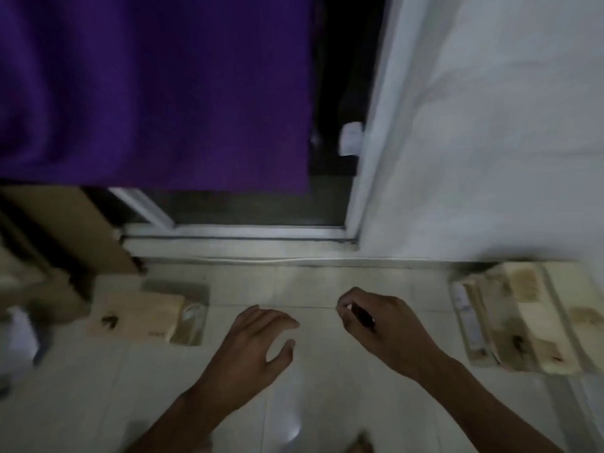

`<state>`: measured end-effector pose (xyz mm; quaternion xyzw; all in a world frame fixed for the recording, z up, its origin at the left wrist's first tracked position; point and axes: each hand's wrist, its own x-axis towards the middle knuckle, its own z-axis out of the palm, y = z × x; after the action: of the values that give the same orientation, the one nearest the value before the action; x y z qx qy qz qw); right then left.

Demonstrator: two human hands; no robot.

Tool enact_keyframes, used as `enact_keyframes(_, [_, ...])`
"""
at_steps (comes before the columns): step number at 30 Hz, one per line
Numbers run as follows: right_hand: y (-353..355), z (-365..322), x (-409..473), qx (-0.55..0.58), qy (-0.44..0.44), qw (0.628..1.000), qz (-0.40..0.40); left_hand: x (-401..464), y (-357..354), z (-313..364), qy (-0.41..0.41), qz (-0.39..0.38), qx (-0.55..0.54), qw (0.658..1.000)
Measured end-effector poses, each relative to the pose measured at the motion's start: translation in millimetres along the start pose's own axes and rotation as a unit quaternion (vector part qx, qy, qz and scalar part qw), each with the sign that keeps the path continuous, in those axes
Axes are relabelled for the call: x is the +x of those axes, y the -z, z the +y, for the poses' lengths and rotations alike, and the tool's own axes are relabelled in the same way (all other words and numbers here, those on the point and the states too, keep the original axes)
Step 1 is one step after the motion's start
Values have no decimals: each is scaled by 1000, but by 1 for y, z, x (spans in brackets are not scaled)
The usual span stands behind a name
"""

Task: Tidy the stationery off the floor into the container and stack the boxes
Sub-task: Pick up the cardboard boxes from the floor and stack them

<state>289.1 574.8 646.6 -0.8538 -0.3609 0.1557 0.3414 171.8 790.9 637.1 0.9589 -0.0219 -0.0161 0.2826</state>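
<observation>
My right hand [382, 325] hovers over the pale tiled floor [313, 380] and pinches a thin dark pen [362, 315] with a light tip between curled fingers. My left hand [258, 344] hangs beside it, fingers relaxed and spread, holding nothing. A tan cardboard box [140, 317] lies on the floor to the left, with a clear-fronted pack [192, 317] against its right side. To the right, by the wall, lies a stack of flat tan boxes [523, 318]. The picture is blurred.
A purple curtain [157, 89] hangs over a dark sliding door with a white frame [235, 230]. A white wall [490, 125] rises at right. Brown cardboard [72, 223] stands at left, and something white [19, 335] lies at the left edge.
</observation>
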Motion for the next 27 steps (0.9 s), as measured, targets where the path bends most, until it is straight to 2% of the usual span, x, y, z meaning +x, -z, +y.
enact_keyframes(7, [-140,-123,65,16,91,987,-132,-158,29,-98,161,76,-10,984])
enact_keyframes(13, [-274,-190,80,34,126,957,-260,-303,7,-171,290,109,-29,950])
enact_keyframes(17, [-353,-209,76,27,128,937,-325,-383,-28,-202,362,98,-53,925])
enact_keyframes(21, [-448,-210,62,-3,128,903,-411,-454,-92,-236,489,132,-102,856])
enact_keyframes(27, [-566,-169,35,-27,64,870,-487,-496,-187,-274,607,142,-194,757])
